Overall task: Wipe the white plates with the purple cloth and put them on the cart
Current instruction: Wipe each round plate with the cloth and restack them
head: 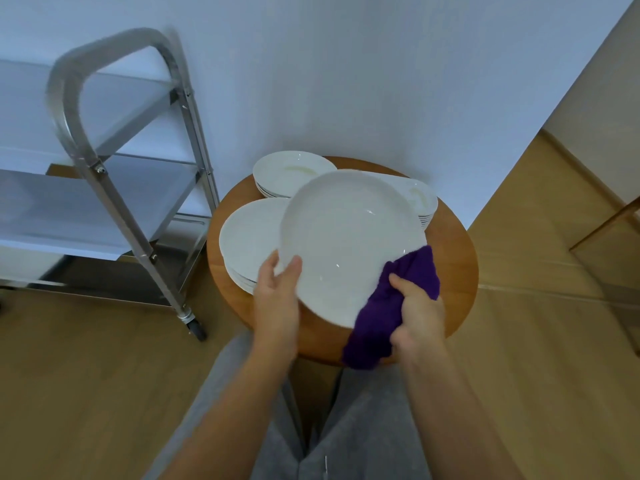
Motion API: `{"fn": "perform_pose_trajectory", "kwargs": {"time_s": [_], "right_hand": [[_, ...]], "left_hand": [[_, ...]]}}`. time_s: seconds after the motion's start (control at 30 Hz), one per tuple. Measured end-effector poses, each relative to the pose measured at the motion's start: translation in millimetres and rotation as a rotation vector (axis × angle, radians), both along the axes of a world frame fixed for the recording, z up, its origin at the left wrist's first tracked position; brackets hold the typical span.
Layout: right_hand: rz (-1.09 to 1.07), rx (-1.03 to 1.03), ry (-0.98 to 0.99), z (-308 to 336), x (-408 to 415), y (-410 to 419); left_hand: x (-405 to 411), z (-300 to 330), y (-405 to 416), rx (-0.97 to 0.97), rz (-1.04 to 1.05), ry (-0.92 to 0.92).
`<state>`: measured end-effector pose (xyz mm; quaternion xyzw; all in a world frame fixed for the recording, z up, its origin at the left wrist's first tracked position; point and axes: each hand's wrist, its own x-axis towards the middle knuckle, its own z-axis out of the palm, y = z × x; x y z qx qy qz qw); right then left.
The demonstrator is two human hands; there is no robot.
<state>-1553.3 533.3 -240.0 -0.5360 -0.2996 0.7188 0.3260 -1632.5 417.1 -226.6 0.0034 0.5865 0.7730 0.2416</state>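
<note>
A metal cart [114,174] with pale shelves and a castor wheel is seen at the left, standing on a wooden floor [86,393] against a white wall [346,71]; nothing is seen on the visible parts of its shelves. A round brown wooden surface [457,265] is placed just right of the cart, close to the wall.

Three stacks of white round plates are carried on the surface: a stack of large plates [249,237] at the near left, a stack of deeper plates [287,171] at the far left, and a third stack [424,199] at the far right, largely hidden.

A single large white round plate [346,244] is held tilted above the surface and the stacks. Its near-left rim is gripped by the left hand [277,296], with the thumb laid on the upper face and the fingers beneath.

A purple cloth [384,306] is bunched in the grip of the right hand [419,310] and is pressed against the near-right rim of the held plate, with its lower end hanging over the near edge of the surface.

Grey trousers [363,427] are visible at the bottom of the view.
</note>
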Motion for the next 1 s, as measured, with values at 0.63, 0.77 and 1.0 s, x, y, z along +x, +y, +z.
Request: {"fn": "perform_pose_trajectory", "kwargs": {"time_s": [0.63, 0.77, 1.0], "right_hand": [[0.201, 0.201, -0.089, -2.0, 12.8, 19.4], [0.079, 0.073, -0.015, -13.4, 6.0, 3.7], [0.295, 0.285, -0.129, 1.3, 15.8, 20.0]], "left_hand": [[-18.4, 5.5, -12.8, -0.055, -0.101, 0.047], [1.5, -3.8, -0.6, -0.085, 0.070, 0.080], [-41.0, 2.8, -21.0, -0.322, -0.267, 0.348]]}}
